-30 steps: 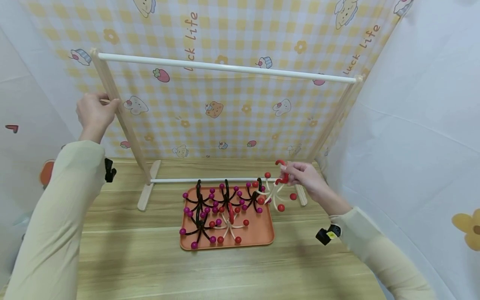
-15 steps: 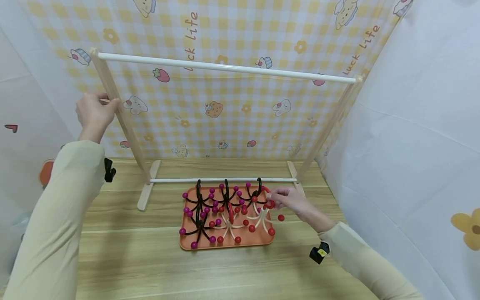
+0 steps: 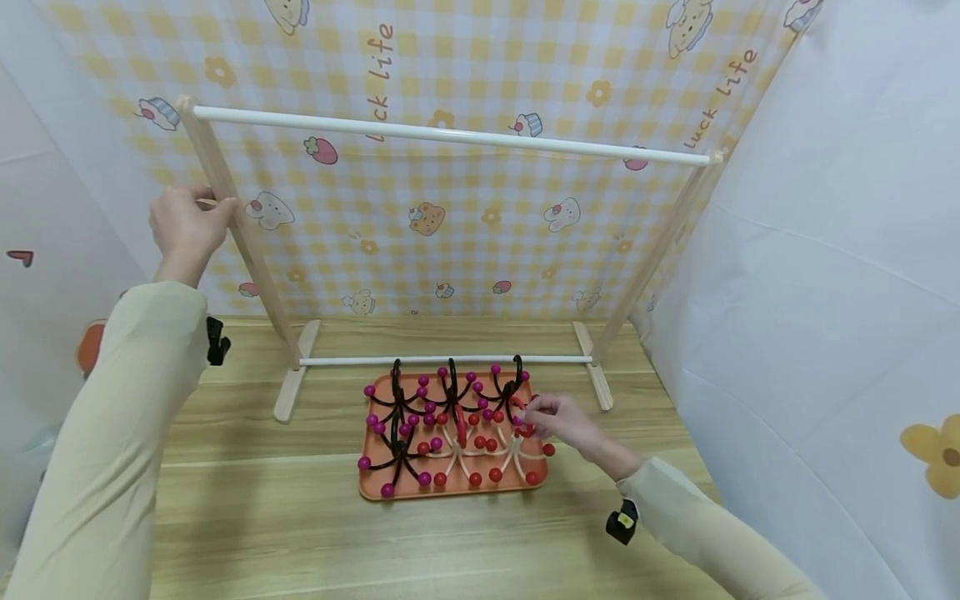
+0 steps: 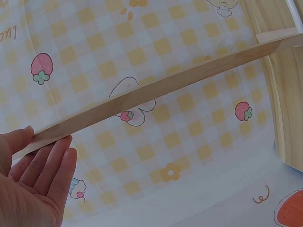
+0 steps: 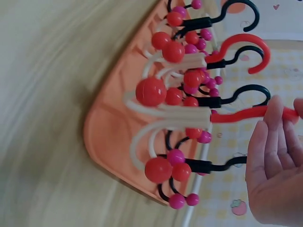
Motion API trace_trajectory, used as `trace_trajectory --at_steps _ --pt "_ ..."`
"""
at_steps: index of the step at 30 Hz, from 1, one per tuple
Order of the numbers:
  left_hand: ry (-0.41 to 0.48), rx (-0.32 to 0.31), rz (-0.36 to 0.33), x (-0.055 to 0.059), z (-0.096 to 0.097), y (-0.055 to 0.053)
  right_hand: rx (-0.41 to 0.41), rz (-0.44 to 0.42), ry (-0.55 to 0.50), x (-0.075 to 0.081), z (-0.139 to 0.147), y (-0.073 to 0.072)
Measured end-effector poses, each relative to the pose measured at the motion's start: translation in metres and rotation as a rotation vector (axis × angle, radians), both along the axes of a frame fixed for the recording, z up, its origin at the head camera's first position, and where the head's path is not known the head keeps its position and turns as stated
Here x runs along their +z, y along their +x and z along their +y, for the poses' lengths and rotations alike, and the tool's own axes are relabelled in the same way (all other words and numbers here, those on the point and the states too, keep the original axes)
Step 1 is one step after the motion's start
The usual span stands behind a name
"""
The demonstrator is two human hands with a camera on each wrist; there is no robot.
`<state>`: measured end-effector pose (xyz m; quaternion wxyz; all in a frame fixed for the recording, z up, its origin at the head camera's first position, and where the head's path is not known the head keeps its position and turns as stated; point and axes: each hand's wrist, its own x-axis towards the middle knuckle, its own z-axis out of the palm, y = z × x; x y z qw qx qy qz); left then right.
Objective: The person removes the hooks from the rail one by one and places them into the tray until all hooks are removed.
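My left hand (image 3: 190,223) grips the left wooden upright (image 3: 251,250) of a rack; in the left wrist view its thumb and fingers lie on either side of the wood (image 4: 142,97). With my right hand (image 3: 558,421) I pinch the red hook (image 5: 236,114) of a white-armed hanger (image 3: 516,454) with red ball tips. It stands upright over the right front of the orange tray (image 5: 109,127); whether its tips touch the tray I cannot tell. To its left on the tray is a matching white hanger (image 3: 456,457). Several black hangers (image 3: 400,447) with magenta balls share the tray.
The rack's white top bar (image 3: 450,136) spans high above the tray, and a lower bar (image 3: 345,362) runs just behind it. A checked cloth (image 3: 480,275) hangs at the back, and a white cloth (image 3: 825,292) closes the right side. Wooden tabletop (image 3: 315,533) lies in front.
My right hand has brought the white hanger left and down, from beside the rack's right foot to the tray's right front. My left hand stays on the upright.
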<state>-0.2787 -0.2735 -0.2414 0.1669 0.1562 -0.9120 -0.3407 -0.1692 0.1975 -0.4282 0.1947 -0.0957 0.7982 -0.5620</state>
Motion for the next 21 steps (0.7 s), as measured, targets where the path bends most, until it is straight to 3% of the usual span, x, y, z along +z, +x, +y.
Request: trace_trajectory --at_steps 6,12,21 --pt "-0.002 0.001 0.007 0.0 0.0 0.0 -0.112 -0.007 -0.005 -0.012 -0.004 0.004" --pt "0.009 -0.002 0.001 0.0 0.0 0.001 -0.188 -0.026 -0.04 -0.014 -0.009 0.011" --pt "0.013 -0.006 -0.016 0.0 -0.001 0.001 -0.176 -0.008 -0.076 -0.018 -0.013 0.017"
